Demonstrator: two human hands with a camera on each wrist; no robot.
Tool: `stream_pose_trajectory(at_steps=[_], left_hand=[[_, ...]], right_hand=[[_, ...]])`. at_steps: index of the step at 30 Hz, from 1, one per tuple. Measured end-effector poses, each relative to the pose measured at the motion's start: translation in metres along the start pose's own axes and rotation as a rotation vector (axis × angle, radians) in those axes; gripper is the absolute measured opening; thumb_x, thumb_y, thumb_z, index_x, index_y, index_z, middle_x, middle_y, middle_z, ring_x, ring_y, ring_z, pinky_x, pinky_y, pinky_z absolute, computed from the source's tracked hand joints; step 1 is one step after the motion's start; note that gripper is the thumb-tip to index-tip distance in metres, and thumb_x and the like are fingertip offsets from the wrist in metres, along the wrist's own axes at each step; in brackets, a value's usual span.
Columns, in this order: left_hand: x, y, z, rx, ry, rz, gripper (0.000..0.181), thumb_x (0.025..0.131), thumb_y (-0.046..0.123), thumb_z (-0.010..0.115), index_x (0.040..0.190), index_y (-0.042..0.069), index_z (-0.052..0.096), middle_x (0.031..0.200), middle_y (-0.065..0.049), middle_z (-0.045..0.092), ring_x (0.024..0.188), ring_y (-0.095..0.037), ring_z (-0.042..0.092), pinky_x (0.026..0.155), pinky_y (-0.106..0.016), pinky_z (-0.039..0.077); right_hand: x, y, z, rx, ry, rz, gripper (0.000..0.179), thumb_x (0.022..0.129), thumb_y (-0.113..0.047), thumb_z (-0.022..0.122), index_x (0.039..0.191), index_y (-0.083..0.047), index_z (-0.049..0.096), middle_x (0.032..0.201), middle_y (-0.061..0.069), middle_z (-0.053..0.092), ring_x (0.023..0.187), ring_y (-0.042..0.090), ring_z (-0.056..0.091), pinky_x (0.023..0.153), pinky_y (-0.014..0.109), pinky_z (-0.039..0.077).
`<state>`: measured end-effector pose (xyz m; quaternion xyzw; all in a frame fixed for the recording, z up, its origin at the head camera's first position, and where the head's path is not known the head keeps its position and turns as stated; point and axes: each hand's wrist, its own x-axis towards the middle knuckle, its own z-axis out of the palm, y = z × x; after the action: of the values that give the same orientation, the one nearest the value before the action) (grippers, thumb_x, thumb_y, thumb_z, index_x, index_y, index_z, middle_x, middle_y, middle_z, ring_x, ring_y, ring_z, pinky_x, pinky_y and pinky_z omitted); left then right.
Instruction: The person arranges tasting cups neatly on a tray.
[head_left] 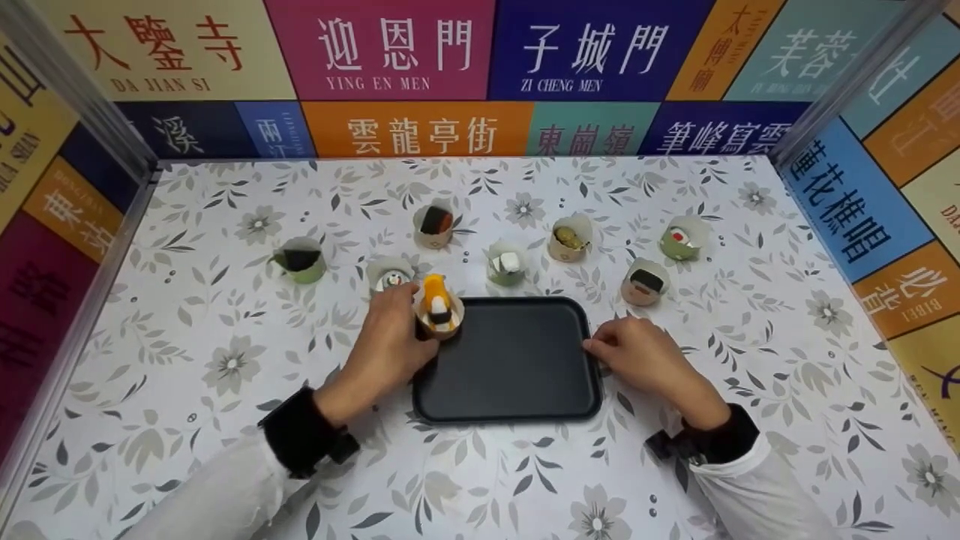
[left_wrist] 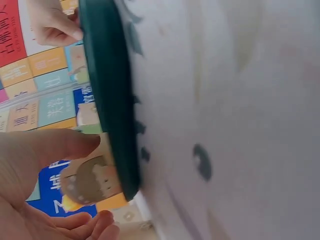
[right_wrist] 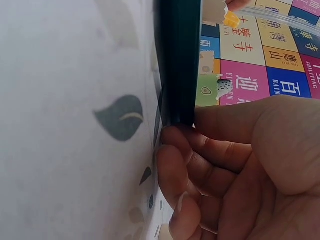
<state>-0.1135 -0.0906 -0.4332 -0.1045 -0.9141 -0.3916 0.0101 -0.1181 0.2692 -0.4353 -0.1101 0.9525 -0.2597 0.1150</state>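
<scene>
At the back left corner of a black tray (head_left: 510,367) stands a paper cup (left_wrist: 95,180) holding a yellow-topped piece that looks like sushi (head_left: 436,296). My left hand (head_left: 390,334) is around the cup's left side. Its thumb (left_wrist: 75,145) lies along the cup, while the other fingers, loosely bent, show a gap from it in the left wrist view. On the opposite side, my right hand (head_left: 637,349) pinches the tray's right edge between thumb and curled fingers. Just behind the left fingers, a cup with a white piece (head_left: 393,279) is partly covered.
Several similar cups stand behind the tray, among them a green cup (head_left: 300,261) at left, a brown cup (head_left: 433,225), a cup with a white block (head_left: 507,264) and a brown cup (head_left: 643,283) near the right hand. Printed panels (head_left: 405,52) wall the floral tabletop.
</scene>
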Motion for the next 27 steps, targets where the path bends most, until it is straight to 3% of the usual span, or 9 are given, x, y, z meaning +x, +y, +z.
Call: stream_pose_trajectory(at_steps=[6,11,15,20,27], left_hand=[[-0.016,-0.005,-0.019,0.006,0.095,0.058,0.064,0.081,0.006,0.082,0.136,-0.007,0.053,0.133,-0.024,0.057,0.124,-0.04,0.047,0.107,-0.049,0.04],[-0.022,-0.016,-0.033,0.033,0.177,0.05,0.062,0.085,0.007,0.078,0.138,-0.01,0.05,0.137,-0.026,0.054,0.127,-0.043,0.045,0.11,-0.051,0.034],[-0.022,-0.027,-0.044,0.018,0.207,0.038,0.06,0.09,0.004,0.071,0.143,-0.011,0.046,0.148,-0.03,0.045,0.138,-0.046,0.038,0.117,-0.055,0.026],[-0.016,-0.041,-0.056,0.019,0.206,-0.042,0.08,0.092,0.011,0.073,0.156,-0.01,0.031,0.164,-0.032,0.026,0.153,-0.046,0.02,0.123,-0.059,0.013],[-0.003,-0.058,-0.071,-0.031,0.225,-0.195,0.111,0.091,0.028,0.082,0.165,-0.003,0.006,0.172,-0.026,0.003,0.158,-0.04,0.004,0.126,-0.054,0.008]], right_hand=[[0.001,0.0,0.001,-0.008,-0.004,0.001,0.025,0.1,-0.025,0.071,0.077,-0.017,0.071,0.067,-0.007,0.061,0.062,0.014,0.056,0.062,0.035,0.042],[0.002,0.001,0.001,-0.009,-0.003,-0.008,0.026,0.1,-0.026,0.071,0.076,-0.018,0.069,0.067,-0.007,0.06,0.062,0.014,0.055,0.062,0.035,0.042],[0.002,0.001,0.0,-0.002,-0.003,-0.007,0.025,0.1,-0.026,0.071,0.076,-0.017,0.07,0.067,-0.007,0.06,0.063,0.014,0.055,0.062,0.036,0.042],[0.001,0.002,0.002,-0.003,0.0,-0.001,0.024,0.1,-0.025,0.071,0.077,-0.017,0.071,0.068,-0.007,0.061,0.064,0.015,0.056,0.064,0.036,0.043],[0.0,0.002,0.001,-0.013,0.022,-0.033,0.024,0.1,-0.024,0.071,0.077,-0.017,0.07,0.068,-0.007,0.06,0.063,0.014,0.054,0.062,0.036,0.042]])
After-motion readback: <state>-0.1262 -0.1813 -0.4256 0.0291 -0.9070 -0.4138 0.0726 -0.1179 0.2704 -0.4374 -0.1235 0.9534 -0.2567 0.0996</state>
